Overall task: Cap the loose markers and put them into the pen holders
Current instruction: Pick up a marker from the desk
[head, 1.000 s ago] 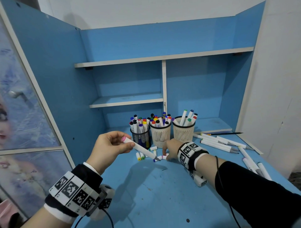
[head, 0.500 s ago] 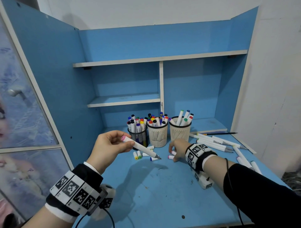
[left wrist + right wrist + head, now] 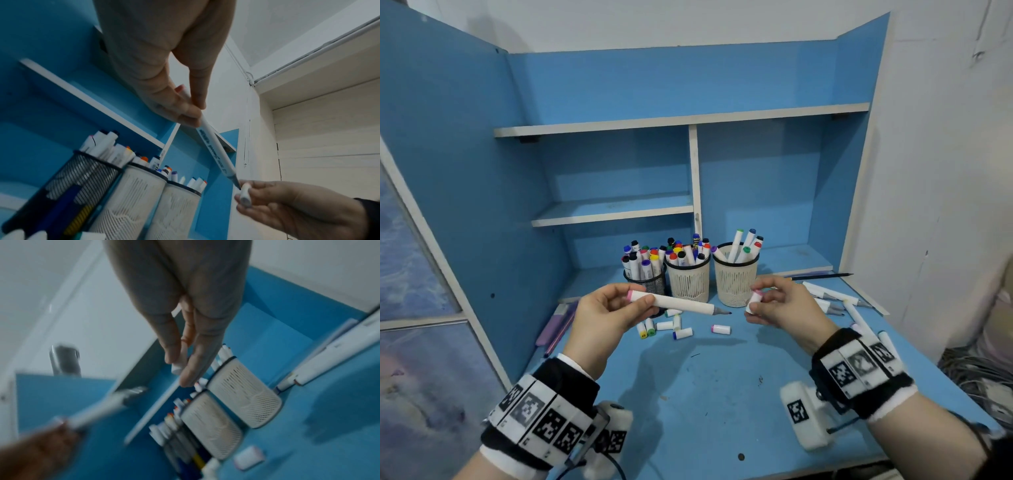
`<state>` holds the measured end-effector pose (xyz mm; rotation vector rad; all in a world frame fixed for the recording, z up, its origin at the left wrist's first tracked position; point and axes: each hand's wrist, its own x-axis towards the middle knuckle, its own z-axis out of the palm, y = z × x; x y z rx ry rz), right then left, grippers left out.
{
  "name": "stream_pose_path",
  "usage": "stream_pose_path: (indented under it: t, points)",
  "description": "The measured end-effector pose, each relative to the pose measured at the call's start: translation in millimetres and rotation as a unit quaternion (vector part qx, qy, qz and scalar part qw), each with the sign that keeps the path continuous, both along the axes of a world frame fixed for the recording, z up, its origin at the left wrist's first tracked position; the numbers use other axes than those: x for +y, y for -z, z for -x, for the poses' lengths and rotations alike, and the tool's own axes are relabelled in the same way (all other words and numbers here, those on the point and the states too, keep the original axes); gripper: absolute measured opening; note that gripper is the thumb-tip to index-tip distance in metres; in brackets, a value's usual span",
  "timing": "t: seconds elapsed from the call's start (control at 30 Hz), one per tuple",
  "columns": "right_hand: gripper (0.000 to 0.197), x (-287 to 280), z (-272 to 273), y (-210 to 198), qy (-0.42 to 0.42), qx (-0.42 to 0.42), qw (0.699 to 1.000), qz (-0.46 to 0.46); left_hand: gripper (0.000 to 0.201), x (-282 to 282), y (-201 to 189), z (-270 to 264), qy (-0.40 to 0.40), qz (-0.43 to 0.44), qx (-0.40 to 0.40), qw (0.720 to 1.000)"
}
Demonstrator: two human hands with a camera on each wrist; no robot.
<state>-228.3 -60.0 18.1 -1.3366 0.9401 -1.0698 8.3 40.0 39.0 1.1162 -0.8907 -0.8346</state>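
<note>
My left hand pinches a white marker near its pink-capped end, its bare grey tip pointing right. In the left wrist view the marker slants down toward the cap. My right hand pinches a small white cap with a pink end, a short gap from the tip. The right wrist view shows the cap between thumb and fingers. Three pen holders stand behind: a black mesh one and two cream ones, all holding capped markers.
Several loose caps lie on the blue desk below my hands, one pink-ended. Uncapped white markers and a black pencil lie at the right. Purple pens lie along the left wall. Shelves rise behind.
My right hand has lifted off the desk with a pink-ended cap and come up beside the marker tip. My left hand has levelled the marker and moved it slightly right.
</note>
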Motion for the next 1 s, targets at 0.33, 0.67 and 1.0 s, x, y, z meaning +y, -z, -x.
stream_pose_path:
  t: [0.33,0.67,1.0]
  points:
    - [0.018,44.7,33.6,13.5,0.106,-0.233,0.965,-0.057,0.011,-16.1,22.1,43.5,0.045,-0.021,0.108,0.993]
    - [0.073,51.9,45.5,25.2,0.084,-0.352,0.927,-0.094,0.011,-14.8,26.2,68.7,0.078,-0.032,0.134,0.987]
    - [0.070,59.4,52.5,38.7,0.107,-0.339,0.933,-0.065,0.015,-13.7,29.4,87.5,0.149,-0.056,0.099,0.982]
